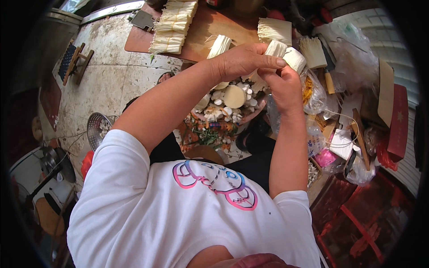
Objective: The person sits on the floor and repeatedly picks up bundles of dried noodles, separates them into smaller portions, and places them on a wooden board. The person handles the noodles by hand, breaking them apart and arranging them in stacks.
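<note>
Above a pink-rimmed basin, my hands meet around cut bundles of pale enoki mushrooms. My left hand point(246, 61) is closed round an enoki bundle point(275, 47), its thumb reaching toward the other hand. My right hand point(283, 82) is closed, its fingers pinched near the left thumb; whether something thin is between them cannot be seen. A second enoki bundle point(295, 59) shows just beyond my right fingers. Another bundle point(220, 46) lies on the reddish-brown board point(225, 24), partly behind my left wrist. Round cut mushroom ends point(234, 97) fill the basin below.
Stacked enoki point(173, 27) cover the board's left part; more bundles point(274, 30) lie at its right. A wooden-handled knife point(330, 82) and yellow rubber bands point(307, 89) are at right, among plastic bags point(348, 53). A metal colander point(97, 129) and small stool point(77, 64) stand left.
</note>
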`<state>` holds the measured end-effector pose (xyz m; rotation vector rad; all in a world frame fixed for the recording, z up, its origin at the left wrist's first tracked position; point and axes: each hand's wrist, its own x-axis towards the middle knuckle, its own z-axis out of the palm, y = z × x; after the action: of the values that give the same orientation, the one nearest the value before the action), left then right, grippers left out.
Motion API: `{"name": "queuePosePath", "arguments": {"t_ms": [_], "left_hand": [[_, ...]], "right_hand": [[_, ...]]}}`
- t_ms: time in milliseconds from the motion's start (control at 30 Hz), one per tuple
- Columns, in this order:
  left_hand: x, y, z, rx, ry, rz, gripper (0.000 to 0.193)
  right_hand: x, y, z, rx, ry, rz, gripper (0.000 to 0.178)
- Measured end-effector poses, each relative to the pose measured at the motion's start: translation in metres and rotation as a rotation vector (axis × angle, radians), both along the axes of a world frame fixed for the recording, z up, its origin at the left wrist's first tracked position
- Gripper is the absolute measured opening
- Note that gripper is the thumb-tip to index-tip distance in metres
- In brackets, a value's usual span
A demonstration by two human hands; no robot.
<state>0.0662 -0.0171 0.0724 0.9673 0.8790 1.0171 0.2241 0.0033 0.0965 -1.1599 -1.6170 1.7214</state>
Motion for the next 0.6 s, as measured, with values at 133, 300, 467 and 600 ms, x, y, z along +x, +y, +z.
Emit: {"name": "queuePosePath", "arguments": {"t_ms": [133,300,467,600], "left_hand": [[0.016,-0.015,-0.001,-0.007,-0.032,0.143,0.039],[0.006,-0.017,-0.005,0.110,0.115,0.382,0.033],[-0.010,-0.019,0.010,0.027,0.406,0.294,0.029],[-0.006,-0.028,0.015,-0.028,0.351,0.114,0.026]], "right_hand": [[0.004,-0.004,-0.005,0.026,-0.074,0.044,0.029],[0.000,-0.010,0.016,-0.080,-0.084,0.036,0.033],[0.010,0.004,0.006,0.025,-0.020,-0.098,0.041],[0.001,-0.002,0.012,-0.034,0.135,-0.055,0.042]]}}
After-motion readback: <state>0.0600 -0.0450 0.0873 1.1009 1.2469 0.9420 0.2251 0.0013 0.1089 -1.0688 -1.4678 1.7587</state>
